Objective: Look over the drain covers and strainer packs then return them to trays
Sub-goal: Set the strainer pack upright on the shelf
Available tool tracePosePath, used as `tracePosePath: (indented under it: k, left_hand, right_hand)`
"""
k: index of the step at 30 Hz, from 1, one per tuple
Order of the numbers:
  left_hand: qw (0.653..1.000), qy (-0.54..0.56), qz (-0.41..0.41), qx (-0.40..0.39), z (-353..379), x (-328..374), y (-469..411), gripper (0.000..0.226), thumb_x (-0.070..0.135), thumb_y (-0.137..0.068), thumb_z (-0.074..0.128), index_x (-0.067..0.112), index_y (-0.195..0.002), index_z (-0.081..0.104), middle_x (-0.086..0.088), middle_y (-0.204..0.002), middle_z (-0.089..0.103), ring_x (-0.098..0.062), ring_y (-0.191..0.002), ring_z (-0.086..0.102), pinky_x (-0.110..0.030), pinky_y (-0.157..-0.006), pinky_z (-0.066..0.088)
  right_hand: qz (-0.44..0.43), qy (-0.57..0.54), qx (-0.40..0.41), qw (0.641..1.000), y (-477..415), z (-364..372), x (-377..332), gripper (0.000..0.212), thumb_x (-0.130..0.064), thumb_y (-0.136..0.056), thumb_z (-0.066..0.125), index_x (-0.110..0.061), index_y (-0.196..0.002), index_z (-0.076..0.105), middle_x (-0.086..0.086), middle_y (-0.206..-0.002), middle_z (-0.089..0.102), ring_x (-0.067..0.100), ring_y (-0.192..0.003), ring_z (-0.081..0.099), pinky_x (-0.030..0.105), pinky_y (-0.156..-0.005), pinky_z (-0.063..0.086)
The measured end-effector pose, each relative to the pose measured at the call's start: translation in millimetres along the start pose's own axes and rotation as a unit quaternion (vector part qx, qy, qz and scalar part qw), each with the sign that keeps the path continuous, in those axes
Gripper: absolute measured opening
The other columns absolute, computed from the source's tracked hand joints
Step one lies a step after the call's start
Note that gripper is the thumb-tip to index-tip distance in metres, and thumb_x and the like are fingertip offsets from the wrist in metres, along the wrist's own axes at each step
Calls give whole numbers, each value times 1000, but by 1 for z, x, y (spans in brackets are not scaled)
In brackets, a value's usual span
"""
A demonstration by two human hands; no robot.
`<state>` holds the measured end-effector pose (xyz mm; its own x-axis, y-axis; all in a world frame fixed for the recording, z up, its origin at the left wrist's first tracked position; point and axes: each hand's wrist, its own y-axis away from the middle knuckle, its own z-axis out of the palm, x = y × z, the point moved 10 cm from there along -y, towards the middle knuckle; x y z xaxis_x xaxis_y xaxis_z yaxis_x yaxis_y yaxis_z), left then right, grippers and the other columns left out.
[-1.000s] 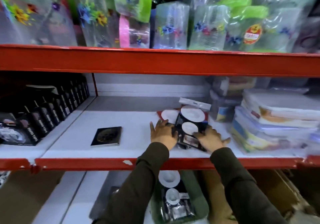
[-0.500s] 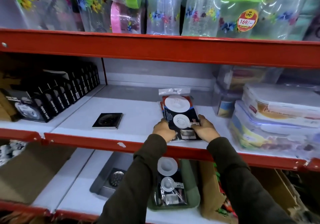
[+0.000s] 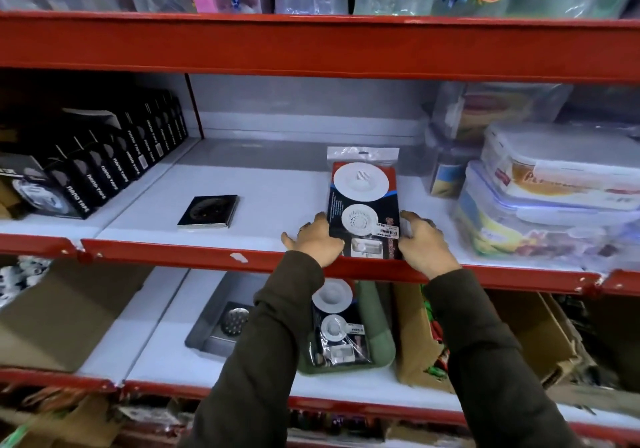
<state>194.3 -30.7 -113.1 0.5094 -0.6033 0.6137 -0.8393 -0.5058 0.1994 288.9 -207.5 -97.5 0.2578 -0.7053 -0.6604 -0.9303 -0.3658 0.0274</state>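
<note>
A strainer pack, black and red card with two white round strainers under clear plastic, lies on the white middle shelf near its front edge. My left hand grips its lower left side and my right hand grips its lower right side. A black square drain cover lies flat on the same shelf to the left, apart from my hands. On the shelf below, a second strainer pack rests in a green tray, and a round metal strainer sits in a grey tray.
Black tape boxes line the left of the middle shelf. Stacked clear food containers crowd its right end. The red shelf beam runs under my wrists. Cardboard boxes stand on the lower shelf at both sides.
The pile of packs has been squared up and drawn toward the shelf's front edge. Both hands slid from on top of it to its lower sides. My view has tilted downward.
</note>
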Motion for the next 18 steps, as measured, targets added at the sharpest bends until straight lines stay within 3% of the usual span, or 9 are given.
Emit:
tracePosePath:
  k: [3,6,10,14,18]
  left_hand:
    - [999,-15,38,33,-11,3,4,76,19,-88,53,16,-156,17,-9,-158,33,-27,-151,21,-58,-121,-7]
    - [987,-25,112,112,-35,9,11,63,23,-97,43,19,-155,21,-4,-161,28,-21,-153,15,-56,-122,-9]
    - [951,-87,188,228,-82,0,24,53,19,-98,38,25,-150,33,4,-162,28,-15,-152,20,-56,-122,-8]
    - [918,-121,204,317,-138,-53,35,46,27,-98,36,25,-143,45,3,-157,38,-17,-149,28,-55,-123,-2]
    - [917,-172,165,321,-181,-134,23,53,45,-99,26,19,-138,51,-2,-156,40,-21,-151,24,-54,-124,1]
  right_hand:
    - [-19,32,69,997,7,-11,-16,58,-15,-91,49,-25,-147,38,15,-148,39,40,-136,33,51,-111,25]
    - [-80,26,80,993,15,-7,-46,52,-18,-94,50,-27,-144,42,10,-149,39,34,-136,35,48,-110,24]
    - [-145,34,20,989,23,29,-94,48,-27,-95,52,-31,-142,44,7,-149,39,33,-138,32,49,-112,21]
    - [-211,47,-47,975,23,81,-147,55,-32,-92,56,-30,-145,39,5,-152,35,29,-144,26,54,-116,21]
    - [-254,107,-92,957,9,139,-208,68,-40,-92,57,-23,-151,30,3,-162,22,24,-151,16,48,-122,13]
